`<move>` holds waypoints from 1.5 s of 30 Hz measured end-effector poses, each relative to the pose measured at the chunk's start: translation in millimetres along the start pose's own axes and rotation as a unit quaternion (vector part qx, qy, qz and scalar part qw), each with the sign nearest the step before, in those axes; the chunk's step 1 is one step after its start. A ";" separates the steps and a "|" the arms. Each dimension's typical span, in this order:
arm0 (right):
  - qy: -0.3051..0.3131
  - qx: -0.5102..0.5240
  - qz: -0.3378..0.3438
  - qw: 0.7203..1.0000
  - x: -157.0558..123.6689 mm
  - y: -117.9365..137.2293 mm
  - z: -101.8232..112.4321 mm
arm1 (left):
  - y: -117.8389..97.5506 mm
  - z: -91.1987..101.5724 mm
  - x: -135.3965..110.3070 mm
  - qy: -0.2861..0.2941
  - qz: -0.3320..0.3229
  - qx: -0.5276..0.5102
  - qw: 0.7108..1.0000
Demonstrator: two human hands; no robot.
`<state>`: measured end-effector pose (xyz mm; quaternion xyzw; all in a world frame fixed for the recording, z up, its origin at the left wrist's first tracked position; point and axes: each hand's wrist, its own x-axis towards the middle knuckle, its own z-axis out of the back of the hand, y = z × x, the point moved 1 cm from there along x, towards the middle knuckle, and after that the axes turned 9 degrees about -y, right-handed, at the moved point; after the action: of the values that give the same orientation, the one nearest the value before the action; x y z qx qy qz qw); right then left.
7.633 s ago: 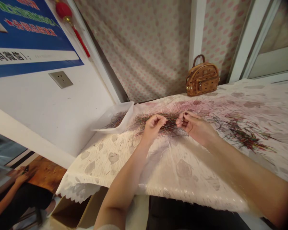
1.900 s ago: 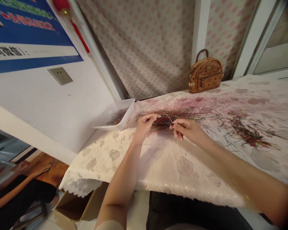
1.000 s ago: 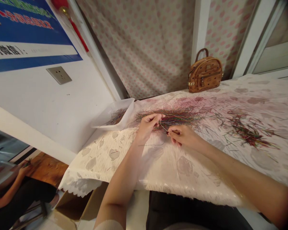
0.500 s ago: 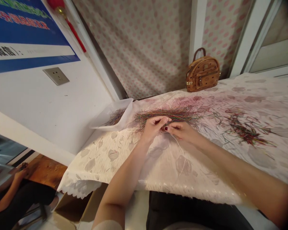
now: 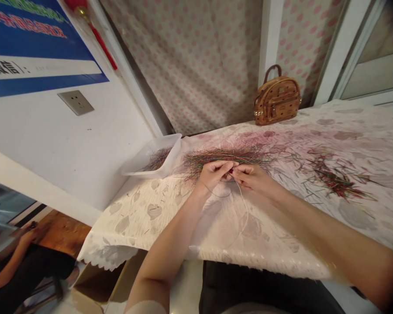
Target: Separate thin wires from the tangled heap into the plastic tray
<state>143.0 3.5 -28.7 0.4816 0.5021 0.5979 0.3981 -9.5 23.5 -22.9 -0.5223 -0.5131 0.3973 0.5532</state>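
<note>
My left hand [image 5: 214,173] and my right hand [image 5: 250,176] meet fingertip to fingertip just above the table, each in a pinch. A white thread [image 5: 244,205] comes from between my fingers and hangs in a curve over the cloth; my right hand grips it. A thin dark wire [image 5: 216,195] loops below my left hand, which seems to pinch it; the exact grip is hidden by the fingers. Right behind both hands lies a long pile of thin coloured wires [image 5: 229,153], mostly red, green and dark.
A translucent plastic tray [image 5: 175,152] with more wires stands left of the pile. Short wire pieces [image 5: 334,176] are scattered at right. A brown bag [image 5: 277,100] sits at the back. An open cardboard box [image 5: 98,283] is below; another person's hand [image 5: 28,235] is at far left.
My right fingertips have moved up and slightly right, against the left ones. The dark wire loop now shows below my left hand.
</note>
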 end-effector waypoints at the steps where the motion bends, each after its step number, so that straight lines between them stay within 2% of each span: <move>1: 0.000 0.002 -0.005 1.000 -0.2 0.2 -0.4 | 0.2 0.1 0.0 0.000 -0.001 0.001 1.000; 15: 0.008 0.035 -0.040 0.999 -6.0 5.1 -3.4 | -2.8 5.5 0.1 0.042 0.036 -0.001 0.998; 22: 0.020 0.048 -0.040 0.998 -2.8 -4.4 -4.7 | -3.2 5.4 -0.5 0.049 0.037 0.004 0.998; 27: 0.014 -0.013 -0.003 1.000 0.6 -4.0 3.6 | -6.4 8.7 1.7 0.024 -0.033 0.028 0.999; 30: -0.073 -0.015 0.046 0.996 -0.1 4.6 11.7 | -9.8 12.2 2.9 -0.002 -0.106 0.103 0.989; 33: -0.150 -0.014 0.069 0.986 -1.6 10.9 17.1 | -12.9 11.2 1.1 0.012 -0.150 0.171 0.974; 40: -0.120 -0.064 0.064 0.989 2.2 11.9 18.9 | -14.9 5.2 -5.2 0.042 -0.163 0.267 0.949; 45: -0.113 -0.065 0.056 0.990 3.9 9.7 18.8 | -14.1 6.1 -5.1 0.050 -0.181 0.287 0.939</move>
<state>160.5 9.6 -17.9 0.5463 0.3863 0.5926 0.4486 -17.7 17.6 -10.2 -0.2589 -0.4348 0.3947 0.7669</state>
